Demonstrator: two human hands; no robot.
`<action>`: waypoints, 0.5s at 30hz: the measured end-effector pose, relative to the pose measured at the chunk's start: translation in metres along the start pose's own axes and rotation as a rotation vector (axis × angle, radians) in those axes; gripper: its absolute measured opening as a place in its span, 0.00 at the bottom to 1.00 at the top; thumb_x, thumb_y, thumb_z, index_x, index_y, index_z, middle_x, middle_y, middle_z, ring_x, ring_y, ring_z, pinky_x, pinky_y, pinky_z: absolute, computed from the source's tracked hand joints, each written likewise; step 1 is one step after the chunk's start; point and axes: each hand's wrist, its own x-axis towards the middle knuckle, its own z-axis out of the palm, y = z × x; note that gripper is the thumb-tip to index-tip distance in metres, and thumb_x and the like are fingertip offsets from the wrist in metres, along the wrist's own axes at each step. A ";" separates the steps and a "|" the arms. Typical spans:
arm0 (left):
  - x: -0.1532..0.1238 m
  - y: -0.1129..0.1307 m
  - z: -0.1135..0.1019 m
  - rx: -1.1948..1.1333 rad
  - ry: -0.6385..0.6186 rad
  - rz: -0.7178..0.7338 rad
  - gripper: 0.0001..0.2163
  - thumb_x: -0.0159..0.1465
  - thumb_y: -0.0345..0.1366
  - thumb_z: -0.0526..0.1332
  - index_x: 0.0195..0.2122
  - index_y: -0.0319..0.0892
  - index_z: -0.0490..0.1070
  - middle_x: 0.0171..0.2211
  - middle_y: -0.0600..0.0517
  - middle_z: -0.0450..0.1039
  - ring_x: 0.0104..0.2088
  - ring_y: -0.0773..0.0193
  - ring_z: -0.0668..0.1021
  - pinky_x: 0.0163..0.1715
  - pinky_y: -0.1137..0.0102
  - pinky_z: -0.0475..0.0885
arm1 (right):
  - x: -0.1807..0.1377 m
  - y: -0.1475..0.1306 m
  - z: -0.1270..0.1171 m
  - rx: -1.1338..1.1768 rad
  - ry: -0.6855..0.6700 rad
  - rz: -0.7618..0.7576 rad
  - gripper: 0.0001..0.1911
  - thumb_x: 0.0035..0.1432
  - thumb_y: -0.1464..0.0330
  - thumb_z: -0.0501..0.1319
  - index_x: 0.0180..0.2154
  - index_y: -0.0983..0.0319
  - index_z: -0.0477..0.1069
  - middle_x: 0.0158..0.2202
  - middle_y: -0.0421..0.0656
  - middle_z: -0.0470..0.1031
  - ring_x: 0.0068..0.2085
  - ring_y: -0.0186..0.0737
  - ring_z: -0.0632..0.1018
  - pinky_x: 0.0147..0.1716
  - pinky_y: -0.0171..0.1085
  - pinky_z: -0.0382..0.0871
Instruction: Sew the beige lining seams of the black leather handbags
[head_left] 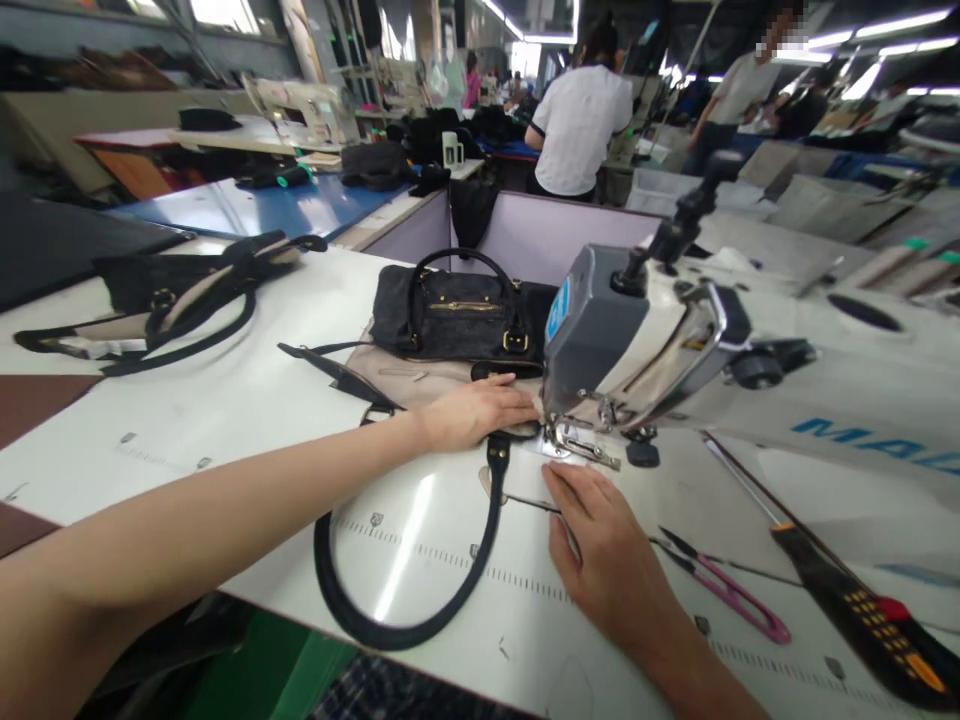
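A black handbag [459, 325] with gold zip and buckles lies on the white sewing table, its beige lining [397, 380] spread toward me. My left hand [476, 410] presses flat on the bag's near edge, fingers stretched toward the needle area of the sewing machine [600, 330]. A loose black handle [409, 632] loops toward the table's front edge. Just in front of the presser foot [559, 430], my right hand [600, 530] rests with its fingers extended, beside a thin dark-edged strip [529, 500]. Whether its fingertips touch that strip is unclear.
Pink-handled thread snips [739, 595] and a black-handled screwdriver [847, 600] lie at the right. Another black bag piece [180, 300] is at the left. Beyond the table stand a blue-topped table [247, 210] and a person in a white shirt [581, 125].
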 end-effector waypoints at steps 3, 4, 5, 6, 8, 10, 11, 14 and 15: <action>-0.012 0.008 -0.011 0.159 0.099 -0.118 0.27 0.60 0.23 0.52 0.62 0.37 0.57 0.63 0.43 0.58 0.65 0.59 0.57 0.66 0.51 0.33 | -0.004 0.001 0.003 -0.057 0.030 -0.032 0.22 0.61 0.75 0.49 0.57 0.74 0.63 0.53 0.57 0.66 0.53 0.55 0.68 0.51 0.57 0.71; -0.019 0.010 -0.015 0.231 0.139 -0.219 0.32 0.57 0.24 0.56 0.64 0.38 0.53 0.66 0.43 0.51 0.67 0.55 0.51 0.65 0.47 0.30 | -0.005 0.003 0.004 -0.080 0.051 -0.062 0.22 0.61 0.75 0.49 0.56 0.74 0.63 0.53 0.58 0.67 0.53 0.55 0.69 0.49 0.57 0.73; -0.027 0.012 -0.020 0.297 0.178 -0.347 0.38 0.53 0.25 0.59 0.66 0.39 0.48 0.68 0.42 0.44 0.68 0.51 0.46 0.63 0.43 0.28 | -0.005 0.006 0.006 -0.103 0.084 -0.101 0.22 0.61 0.75 0.49 0.56 0.74 0.63 0.52 0.58 0.67 0.52 0.56 0.70 0.46 0.56 0.75; -0.036 0.012 -0.024 0.344 0.206 -0.486 0.44 0.49 0.26 0.61 0.67 0.40 0.44 0.68 0.40 0.38 0.68 0.46 0.42 0.61 0.39 0.29 | -0.006 0.009 0.009 -0.130 0.115 -0.142 0.22 0.60 0.75 0.49 0.55 0.74 0.64 0.52 0.58 0.68 0.51 0.56 0.72 0.44 0.55 0.76; -0.053 0.010 -0.029 0.370 0.211 -0.722 0.49 0.46 0.27 0.62 0.68 0.42 0.39 0.68 0.36 0.33 0.67 0.39 0.43 0.59 0.35 0.43 | -0.004 0.015 0.014 -0.191 0.177 -0.212 0.21 0.59 0.75 0.50 0.53 0.74 0.65 0.50 0.58 0.70 0.49 0.55 0.74 0.41 0.52 0.78; -0.067 0.004 -0.030 0.355 0.145 -0.804 0.45 0.49 0.27 0.60 0.68 0.44 0.41 0.67 0.32 0.41 0.64 0.36 0.53 0.52 0.41 0.62 | -0.002 0.020 0.018 -0.239 0.210 -0.240 0.21 0.58 0.75 0.51 0.53 0.72 0.67 0.48 0.56 0.72 0.47 0.53 0.75 0.40 0.50 0.79; -0.072 0.001 -0.031 0.346 0.110 -0.792 0.41 0.52 0.27 0.58 0.67 0.46 0.45 0.65 0.32 0.48 0.62 0.37 0.60 0.48 0.46 0.68 | -0.001 0.020 0.018 -0.250 0.211 -0.237 0.21 0.58 0.76 0.51 0.52 0.71 0.67 0.48 0.56 0.72 0.47 0.53 0.76 0.41 0.49 0.79; -0.086 -0.005 -0.036 0.338 0.077 -0.707 0.26 0.58 0.23 0.50 0.57 0.45 0.65 0.50 0.39 0.71 0.48 0.47 0.74 0.39 0.58 0.73 | -0.004 0.011 0.012 -0.258 0.175 -0.177 0.22 0.57 0.78 0.51 0.52 0.71 0.68 0.50 0.55 0.72 0.50 0.51 0.75 0.46 0.46 0.77; -0.093 -0.008 -0.042 0.334 0.089 -0.700 0.24 0.58 0.21 0.48 0.53 0.43 0.69 0.43 0.41 0.75 0.43 0.50 0.76 0.38 0.61 0.73 | -0.007 0.005 0.007 -0.271 0.164 -0.145 0.22 0.57 0.79 0.51 0.53 0.70 0.68 0.50 0.54 0.72 0.51 0.50 0.74 0.47 0.45 0.77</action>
